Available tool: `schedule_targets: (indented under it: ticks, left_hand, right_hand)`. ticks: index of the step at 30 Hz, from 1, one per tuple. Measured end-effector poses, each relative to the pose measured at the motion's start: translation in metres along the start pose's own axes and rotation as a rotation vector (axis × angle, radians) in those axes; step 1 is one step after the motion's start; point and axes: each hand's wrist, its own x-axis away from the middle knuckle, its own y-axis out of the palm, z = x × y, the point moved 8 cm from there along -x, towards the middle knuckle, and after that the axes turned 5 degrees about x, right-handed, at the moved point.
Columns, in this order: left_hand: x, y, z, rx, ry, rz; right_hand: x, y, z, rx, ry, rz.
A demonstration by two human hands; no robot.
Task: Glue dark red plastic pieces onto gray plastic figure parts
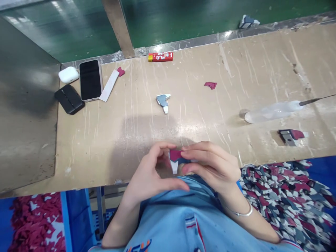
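Observation:
In front of my body, my right hand pinches a small maroon, dark grey and white plastic part between thumb and fingers. The white end of the part points down toward my shirt. My left hand curves around the part's left side, thumb stretched out and apart from the fingers; whether its fingertips touch the part I cannot tell. Farther up the table lie a grey and white plastic part and a thin maroon piece. Another maroon and grey part rests near the right front edge.
A clear bottle with a thin dark tip lies at the right. At the back left are a phone, a white case, a black box and a red packet. Blue bins below hold many pieces.

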Motion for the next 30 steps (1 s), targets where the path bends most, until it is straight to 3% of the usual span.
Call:
schedule_targets:
  ticks: [4, 7, 10, 13, 17, 21, 23, 26, 28, 30]
  left_hand:
    - [0.007, -0.001, 0.023, -0.428, 0.302, 0.116]
    - [0.011, 0.009, 0.038, -0.527, 0.562, 0.140]
    - [0.012, 0.010, 0.042, -0.533, 0.661, 0.207]
    - [0.011, 0.011, 0.044, -0.492, 0.692, 0.216]
    - [0.004, 0.017, 0.048, -0.487, 0.685, 0.120]
    - [-0.018, 0.028, 0.040, -0.510, 0.370, -0.075]
    - [-0.027, 0.037, 0.041, -0.581, 0.254, -0.225]
    - [-0.051, 0.039, 0.057, -0.710, 0.255, -0.379]
    - [-0.088, 0.031, 0.073, -0.807, 0.322, -0.363]
    - [-0.142, 0.022, 0.091, -0.893, 0.417, -0.277]
  right_hand:
    - [0.003, -0.001, 0.002, 0.002, 0.006, 0.005]
    - [0.005, -0.002, 0.004, -0.010, 0.028, 0.012]
    - [0.005, -0.002, 0.009, -0.073, 0.059, 0.013]
    - [0.005, 0.000, 0.013, -0.139, 0.060, -0.012]
    - [0.006, 0.001, 0.013, -0.183, 0.059, -0.037]
    - [0.005, -0.005, 0.014, -0.103, 0.089, -0.030]
    - [0.008, -0.020, 0.020, -0.027, 0.106, -0.002]
    - [0.026, -0.071, 0.042, 0.198, 0.140, 0.185]
    - [0.048, -0.114, 0.060, 0.414, 0.148, 0.377]
    - [0.070, -0.144, 0.078, 0.666, 0.184, 0.450]
